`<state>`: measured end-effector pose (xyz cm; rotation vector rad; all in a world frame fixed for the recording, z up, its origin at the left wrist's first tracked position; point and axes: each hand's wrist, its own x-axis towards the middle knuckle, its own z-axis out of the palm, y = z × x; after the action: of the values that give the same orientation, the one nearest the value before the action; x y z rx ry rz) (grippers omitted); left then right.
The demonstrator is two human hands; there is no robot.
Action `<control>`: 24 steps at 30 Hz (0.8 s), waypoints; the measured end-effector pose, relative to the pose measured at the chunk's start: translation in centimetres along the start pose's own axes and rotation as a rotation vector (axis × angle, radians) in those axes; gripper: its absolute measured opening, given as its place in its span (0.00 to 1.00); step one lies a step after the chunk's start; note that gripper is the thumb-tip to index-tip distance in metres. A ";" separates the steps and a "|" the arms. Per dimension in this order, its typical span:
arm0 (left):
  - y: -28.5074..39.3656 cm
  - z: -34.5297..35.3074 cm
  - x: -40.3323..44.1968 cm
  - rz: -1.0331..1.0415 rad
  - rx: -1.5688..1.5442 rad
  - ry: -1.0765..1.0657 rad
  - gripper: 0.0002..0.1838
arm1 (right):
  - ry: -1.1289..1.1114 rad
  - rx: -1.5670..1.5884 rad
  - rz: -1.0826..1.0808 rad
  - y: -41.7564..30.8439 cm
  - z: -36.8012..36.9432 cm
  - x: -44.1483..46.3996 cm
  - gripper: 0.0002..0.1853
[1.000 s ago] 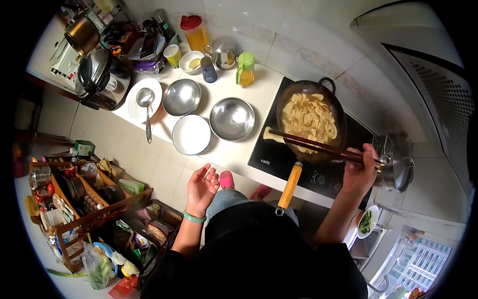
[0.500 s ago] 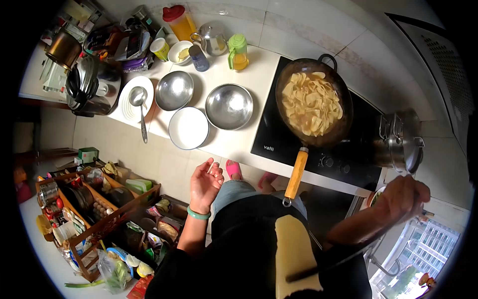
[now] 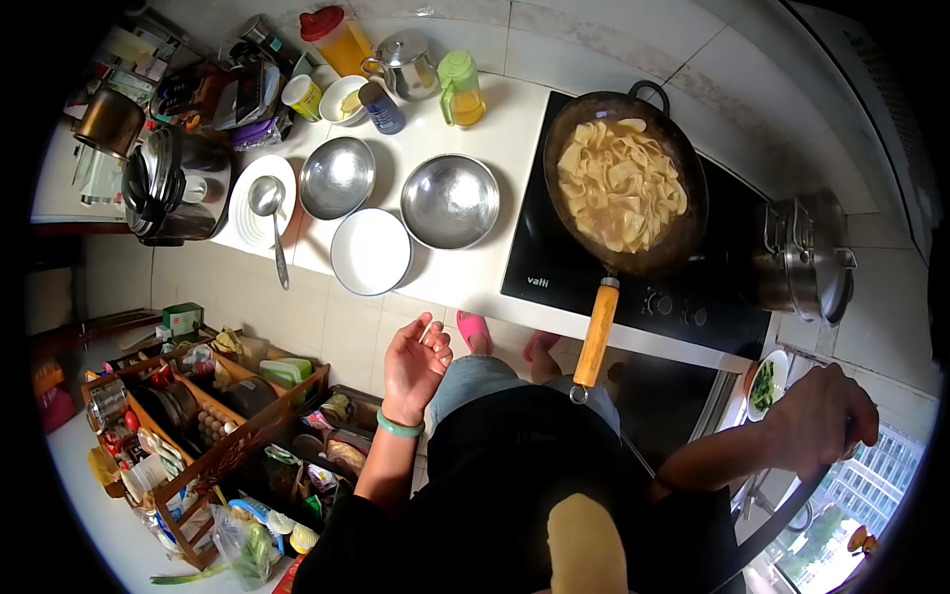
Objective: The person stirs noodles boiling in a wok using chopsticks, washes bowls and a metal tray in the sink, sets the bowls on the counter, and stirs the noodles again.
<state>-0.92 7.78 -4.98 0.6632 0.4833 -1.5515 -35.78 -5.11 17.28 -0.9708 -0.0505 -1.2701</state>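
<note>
My left hand (image 3: 416,368), palm up with fingers loosely curled, hovers in front of the counter edge; its palm looks empty. A green bangle (image 3: 399,426) circles that wrist. At the far right my right hand (image 3: 819,418) is closed around a long, dark, flat strip (image 3: 787,520) that slants down to the left; its kind is not clear. Below my chest shows a pale yellow, rounded, elongated thing (image 3: 586,544), cut off by the frame. A wok (image 3: 633,262) with a wooden handle (image 3: 598,332) stands on the black hob, holding wide noodle-like pieces (image 3: 623,188) in brown sauce.
Two steel bowls (image 3: 450,203), a white bowl (image 3: 371,250) and a white plate (image 3: 247,223) with a ladle (image 3: 265,195) stand on the counter. A lidded steel pot (image 3: 807,257) is right of the wok. Greens fill a small bowl (image 3: 764,386). Crowded wooden shelves (image 3: 208,455) stand lower left.
My right hand has moved right and slightly down, and the dark strip has swung away from the pale yellow thing. The bowl of greens shows more fully. The left hand barely moved.
</note>
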 end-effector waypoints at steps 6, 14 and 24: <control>0.1 -0.1 0.0 0.007 0.003 0.029 0.09 | 0.085 -0.005 -0.046 1.7 0.1 0.5 0.09; 0.3 -0.2 0.2 0.008 0.000 0.041 0.09 | 0.053 -0.108 -0.076 2.4 -1.7 0.0 0.09; 0.6 0.0 0.6 -0.010 0.013 0.006 0.09 | 0.017 -0.037 -0.007 2.3 -0.5 1.7 0.11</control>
<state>-0.33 7.31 -5.36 0.6764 0.4824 -1.5635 -33.58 -6.85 16.54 -0.9923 -0.0178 -1.2898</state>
